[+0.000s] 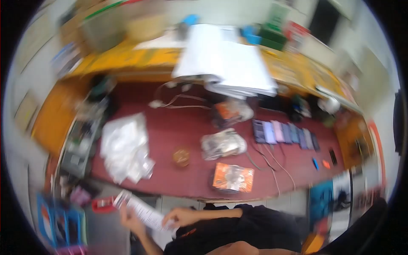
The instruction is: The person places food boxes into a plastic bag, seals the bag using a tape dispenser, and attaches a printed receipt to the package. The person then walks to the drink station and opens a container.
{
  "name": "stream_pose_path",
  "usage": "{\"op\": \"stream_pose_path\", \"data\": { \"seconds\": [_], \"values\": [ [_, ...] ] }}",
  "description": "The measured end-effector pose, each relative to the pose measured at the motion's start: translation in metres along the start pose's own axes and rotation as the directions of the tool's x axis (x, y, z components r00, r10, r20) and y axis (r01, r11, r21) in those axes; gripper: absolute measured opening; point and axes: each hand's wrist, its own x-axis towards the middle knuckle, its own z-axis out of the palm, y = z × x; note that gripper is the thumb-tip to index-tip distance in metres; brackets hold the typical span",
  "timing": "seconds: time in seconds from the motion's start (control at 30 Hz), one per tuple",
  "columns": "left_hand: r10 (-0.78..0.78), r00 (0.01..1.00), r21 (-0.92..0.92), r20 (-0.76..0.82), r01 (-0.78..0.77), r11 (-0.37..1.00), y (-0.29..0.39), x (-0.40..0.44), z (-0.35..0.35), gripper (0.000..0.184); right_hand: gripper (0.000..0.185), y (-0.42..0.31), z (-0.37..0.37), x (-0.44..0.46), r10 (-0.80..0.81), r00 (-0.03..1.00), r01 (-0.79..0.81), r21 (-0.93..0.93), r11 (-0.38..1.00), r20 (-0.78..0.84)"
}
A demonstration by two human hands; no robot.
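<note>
A long white sheet [146, 211] with dark print slants across the front, below the desk's edge; blur makes its print unreadable. My left hand [131, 221] is closed on its left part. At the sheet's right end my right hand [182, 217] has its fingers bent onto the paper, gripping it. Close to the left hand lies a red object [103, 204] with a pale middle, too blurred to name. On the desk, the nearest item to my right hand is an orange pack [233, 177] in clear plastic.
The dark red desk [187, 127] carries white plastic bags [125, 146], a round amber container [181, 157], a wrapped bundle [223, 144], cables and a row of several phones [280, 132]. Paper sheets [246, 63] overhang the yellow shelf [157, 57]. A blue basket [59, 221] stands lower left.
</note>
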Motion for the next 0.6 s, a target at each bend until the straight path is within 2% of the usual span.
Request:
{"op": "stream_pose_path", "data": {
  "seconds": [0.03, 0.07, 0.1, 0.13, 0.17, 0.23, 0.27, 0.33, 0.37, 0.43, 0.47, 0.5, 0.53, 0.57, 0.6],
  "values": [
    [-0.01, 1.0, -0.022, 0.018, 0.01, 1.0, -0.025, 0.013, -0.012, 0.037, 0.019, 0.021, 0.014, 0.002, -0.11, 0.994, 0.101, 0.26, 0.96, 0.023],
    [-0.084, 0.995, -0.15, -0.052, 0.076, 0.986, -0.047, 0.022, -0.014, 0.025, 0.017, 0.012, 0.013, -0.002, 0.041, 0.994, -0.077, 0.379, 0.922, 0.102],
    [0.049, 0.998, -0.152, 0.051, -0.041, 0.988, -0.021, 0.025, -0.009, 0.019, 0.015, -0.014, 0.001, -0.011, 0.222, 0.966, -0.258, 0.428, 0.866, 0.133],
    [0.175, 0.976, -0.161, 0.13, -0.153, 0.975, 0.0, 0.022, -0.007, 0.02, 0.015, -0.006, -0.001, -0.016, 0.238, 0.969, -0.241, 0.434, 0.868, 0.063],
    [0.236, 0.952, -0.18, 0.192, -0.202, 0.963, 0.012, 0.017, 0.004, 0.02, 0.015, 0.008, 0.004, -0.018, 0.208, 0.974, -0.133, 0.513, 0.848, -0.092],
    [0.247, 0.91, -0.221, 0.334, -0.18, 0.959, 0.024, 0.0, 0.045, 0.02, 0.014, 0.034, 0.006, -0.026, 0.097, 0.93, 0.133, 0.57, 0.811, -0.356],
    [0.25, 0.88, -0.241, 0.404, -0.162, 0.957, 0.031, -0.013, 0.068, 0.02, 0.014, 0.042, -0.001, -0.036, 0.088, 0.922, 0.148, 0.553, 0.82, -0.376],
    [0.258, 0.805, -0.278, 0.534, -0.121, 0.953, 0.043, -0.045, 0.111, 0.019, 0.012, 0.052, -0.013, -0.058, -0.044, 0.842, 0.32, 0.432, 0.844, -0.537],
    [0.266, 0.76, -0.291, 0.594, -0.105, 0.951, 0.05, -0.063, 0.132, 0.019, 0.012, 0.049, -0.023, -0.075, -0.055, 0.827, 0.34, 0.421, 0.841, -0.559],
    [0.277, 0.668, -0.316, 0.69, -0.065, 0.946, 0.063, -0.099, 0.165, 0.019, 0.012, 0.037, -0.051, -0.12, -0.152, 0.765, 0.367, 0.229, 0.902, -0.625],
    [0.275, 0.623, -0.318, 0.733, -0.045, 0.947, 0.068, -0.115, 0.177, 0.019, 0.015, 0.024, -0.065, -0.149, -0.051, 0.829, 0.302, 0.369, 0.879, -0.557],
    [0.286, 0.583, -0.322, 0.761, -0.044, 0.946, 0.074, -0.129, 0.189, 0.019, 0.017, 0.01, -0.08, -0.181, 0.01, 0.861, 0.243, 0.429, 0.87, -0.508],
    [0.303, 0.548, -0.324, 0.78, -0.062, 0.944, 0.08, -0.141, 0.2, 0.019, 0.02, -0.004, -0.094, -0.213, 0.071, 0.887, 0.179, 0.483, 0.857, -0.455],
    [0.362, 0.521, -0.338, 0.773, -0.144, 0.93, 0.086, -0.15, 0.209, 0.019, 0.022, -0.016, -0.111, -0.243, 0.097, 0.892, 0.134, 0.464, 0.876, -0.441],
    [0.494, 0.52, -0.372, 0.697, -0.326, 0.869, 0.094, -0.158, 0.22, 0.022, 0.024, -0.008, -0.145, -0.283, -0.058, 0.857, 0.001, -0.11, 0.994, -0.511]
  ]
}}
